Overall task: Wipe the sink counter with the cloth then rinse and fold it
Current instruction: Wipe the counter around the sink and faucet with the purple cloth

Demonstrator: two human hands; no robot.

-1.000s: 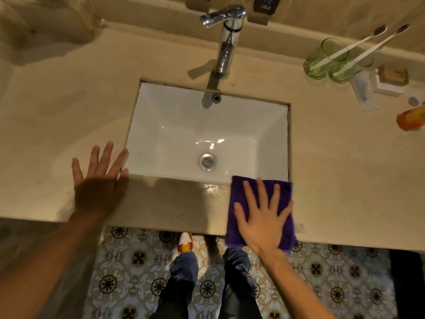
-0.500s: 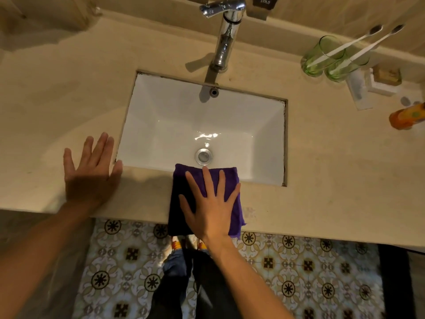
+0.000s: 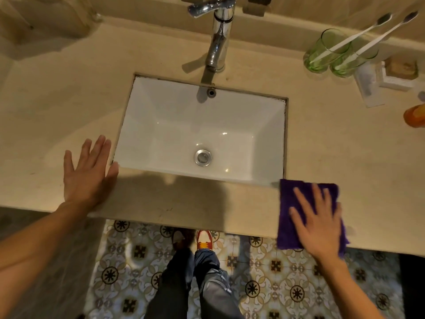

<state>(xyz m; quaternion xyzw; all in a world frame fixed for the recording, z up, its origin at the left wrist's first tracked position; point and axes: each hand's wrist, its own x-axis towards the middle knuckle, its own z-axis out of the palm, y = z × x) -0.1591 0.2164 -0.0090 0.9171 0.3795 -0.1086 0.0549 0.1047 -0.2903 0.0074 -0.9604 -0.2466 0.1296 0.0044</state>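
Beige stone forms the sink counter (image 3: 345,146), seen from above, with a white rectangular basin (image 3: 174,125) sunk into it and a round metal drain (image 3: 202,157) in the basin floor. Behind the basin stands a chrome faucet (image 3: 218,40), its spout reaching toward the bowl. At the back right of the counter are two green glass tumblers (image 3: 322,54), just beside each other, each with a white toothbrush (image 3: 358,31) leaning out toward the upper right. Next to them lies a flat clear packet (image 3: 368,88) and a white soap dish (image 3: 395,79) holding a brownish bar. An orange bottle (image 3: 415,116) is cut off by the right edge. None of these lies near the cloth. Patterned floor tiles (image 3: 264,272) show below the counter's front edge, along with the person's legs and shoes.

A purple cloth (image 3: 289,215) lies on the front strip of the counter, just right of the basin's front right corner. Its long axis runs front to back, and its near end hangs over the counter edge. The right hand (image 3: 319,224) presses flat on it, fingers straight and spread, pointing away from the person; the hand is blurred. The left hand (image 3: 88,178) rests palm down on the counter at the basin's front left corner, fingers straight, holding nothing.
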